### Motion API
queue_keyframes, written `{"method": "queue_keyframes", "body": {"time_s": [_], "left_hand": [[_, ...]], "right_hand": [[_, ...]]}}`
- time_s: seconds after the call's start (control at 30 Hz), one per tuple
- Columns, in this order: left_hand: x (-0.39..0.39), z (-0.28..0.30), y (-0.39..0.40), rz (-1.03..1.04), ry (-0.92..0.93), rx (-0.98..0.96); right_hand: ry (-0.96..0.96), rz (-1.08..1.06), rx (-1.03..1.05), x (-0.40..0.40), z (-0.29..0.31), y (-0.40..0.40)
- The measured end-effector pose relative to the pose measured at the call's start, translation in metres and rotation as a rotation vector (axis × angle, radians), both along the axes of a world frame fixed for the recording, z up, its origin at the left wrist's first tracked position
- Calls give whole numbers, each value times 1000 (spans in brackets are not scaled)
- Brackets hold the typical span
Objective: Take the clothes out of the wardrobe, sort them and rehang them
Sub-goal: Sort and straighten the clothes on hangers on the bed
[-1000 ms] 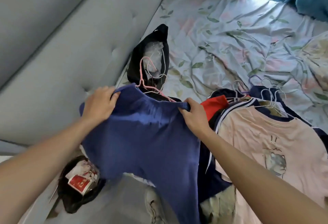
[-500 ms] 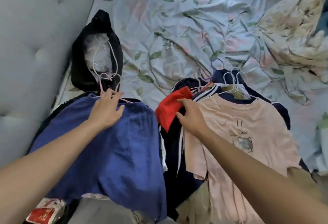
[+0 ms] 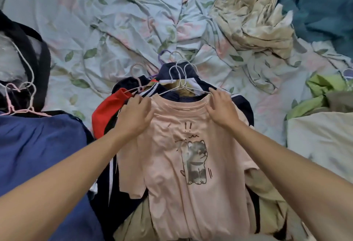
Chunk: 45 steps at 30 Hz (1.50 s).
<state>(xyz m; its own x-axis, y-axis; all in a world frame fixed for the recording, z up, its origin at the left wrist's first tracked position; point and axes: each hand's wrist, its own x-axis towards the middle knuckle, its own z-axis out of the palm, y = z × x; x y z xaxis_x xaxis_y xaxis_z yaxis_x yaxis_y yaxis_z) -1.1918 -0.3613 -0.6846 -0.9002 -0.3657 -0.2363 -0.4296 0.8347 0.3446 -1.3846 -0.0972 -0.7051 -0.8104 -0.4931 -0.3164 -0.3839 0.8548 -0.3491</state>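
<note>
Lying flat on a pile of clothes on the bed, a pink T-shirt [image 3: 183, 174] with a cartoon dog print sits between the two hands, its neck toward the top of the pile. The left hand [image 3: 136, 115] rests on the shirt's left shoulder with its fingers curled at the edge of the fabric, though whether they actually pinch it cannot be told. The right hand [image 3: 222, 107] lies on the right shoulder, fingers spread and fairly straight, their tips at the collar near a white wire hanger [image 3: 183, 86]. The hands are apart, one on each side of the neck opening.

Just beyond the fingertips, several hanger hooks [image 3: 177, 63] bunch together above a navy garment with white stripes [image 3: 172, 72] that lies under the pink shirt. Just outside the left hand a red garment [image 3: 107, 113] pokes out from the pile. Further to the left of that hand lies a blue garment [image 3: 38, 151] on a pink hanger [image 3: 21, 105], with a black garment [image 3: 41, 57] past it. Beneath the forearms, khaki fabric [image 3: 267, 193] shows under the pink shirt.

Well outside the right hand sit a green garment [image 3: 321, 88] and a pale one [image 3: 321, 135]. Past both hands spreads the leaf-print bed sheet [image 3: 95, 30], with a crumpled cream quilt [image 3: 252, 17] on it.
</note>
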Motion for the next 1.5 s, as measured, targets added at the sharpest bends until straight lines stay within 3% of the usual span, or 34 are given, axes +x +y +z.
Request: {"method": "queue_keyframes", "body": {"time_s": [0.1,0.23,0.4,0.67,0.97,1.13,1.37,1.5], "left_hand": [[-10,-8,12,65,-18,-52],[-9,-1,19,79,33,-60],[11,33,48,111,46,92],[62,73,85,36,83,126],[184,212,140,-150,120,135],[226,297,198,-149,123,208],[224,372,291,-385,148,435],[193,389,370,-466,150,448]], "right_hand": [[-39,30,90,-23,-6,21],[40,53,-40,-21,-2,38],[41,40,-146,10,23,64],[81,40,-176,89,70,104],[97,-188,-283,282,219,198],[117,-401,-215,364,298,260],[257,-540,-318,410,376,368],[299,-660,-322,407,399,444]]}}
